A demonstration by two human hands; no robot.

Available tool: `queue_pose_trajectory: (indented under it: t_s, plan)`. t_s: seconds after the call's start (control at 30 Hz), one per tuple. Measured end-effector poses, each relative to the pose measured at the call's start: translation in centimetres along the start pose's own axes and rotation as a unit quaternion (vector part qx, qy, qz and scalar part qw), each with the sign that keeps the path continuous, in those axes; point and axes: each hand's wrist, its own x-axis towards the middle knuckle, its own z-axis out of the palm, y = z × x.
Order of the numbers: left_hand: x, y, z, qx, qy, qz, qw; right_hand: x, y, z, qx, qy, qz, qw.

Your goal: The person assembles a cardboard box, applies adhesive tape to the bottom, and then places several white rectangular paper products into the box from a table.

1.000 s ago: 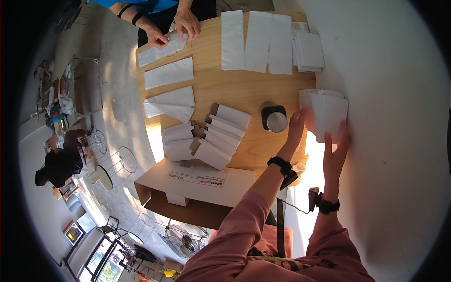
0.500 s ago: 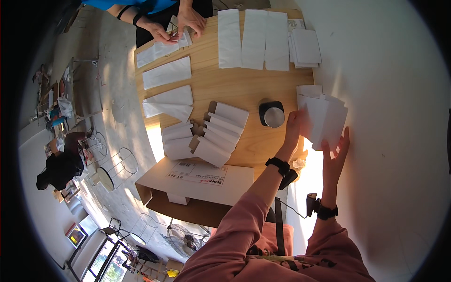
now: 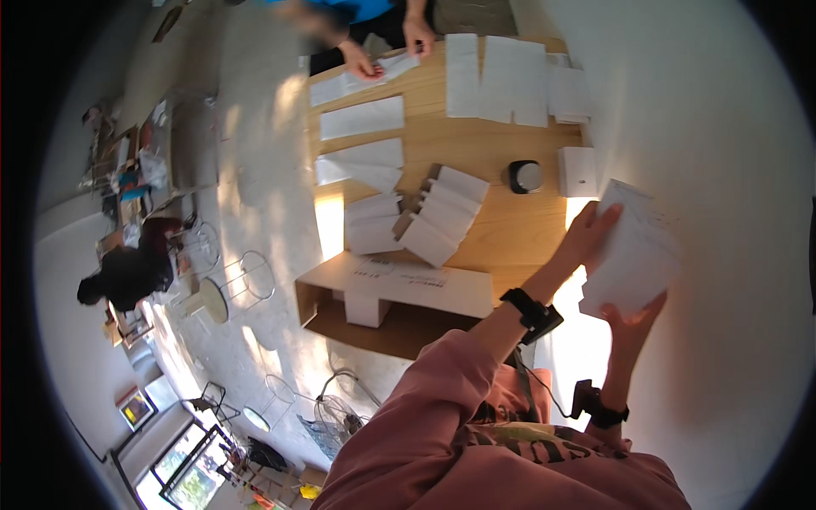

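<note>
Left hand (image 3: 594, 234) and right hand (image 3: 634, 328) pinch an uneven stack of flat white paper pieces (image 3: 633, 268), likely mid-squaring; next move calls for even edge pressure.

Two pairs of hands, one table, many white cartons.

The wearer's two are the left hand (image 3: 592, 229) and right hand (image 3: 633, 327), with two black wrist straps (image 3: 534, 314); two more are a co-worker's hands (image 3: 361, 65). One wooden table (image 3: 425, 127), one metal-lidded black jar (image 3: 525, 177), one large cardboard box (image 3: 399, 270), two fanned groups of white cartons (image 3: 448, 212), at least five flat white packets (image 3: 363, 116), one held white stack (image 3: 633, 263), its pieces uncountable.
</note>
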Motion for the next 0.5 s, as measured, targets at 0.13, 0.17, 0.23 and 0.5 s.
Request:
queue_pose_trajectory:
  t_s: [0.13, 0.17, 0.23, 0.5]
  plan:
    - [-8.0, 6.1, 2.7, 0.131, 0.012, 0.022, 0.991, -1.9, -3.0, -4.6, -0.069, -0.135, -0.057, 0.987]
    - [-10.7, 7.0, 3.0, 0.133, 0.027, 0.028, 0.99, -2.2, -3.1, -6.0, -0.124, -0.2, -0.097, 0.967]
    - [-15.4, 8.3, 3.0, 0.221, 0.051, 0.068, 0.972, -4.7, -4.8, -5.3, -0.175, -0.155, -0.148, 0.961]
    - [-29.7, 8.2, -9.3, 0.11, 0.068, 0.105, 0.986, -13.2, -11.3, 1.2, 0.269, -0.371, 0.273, 0.846]
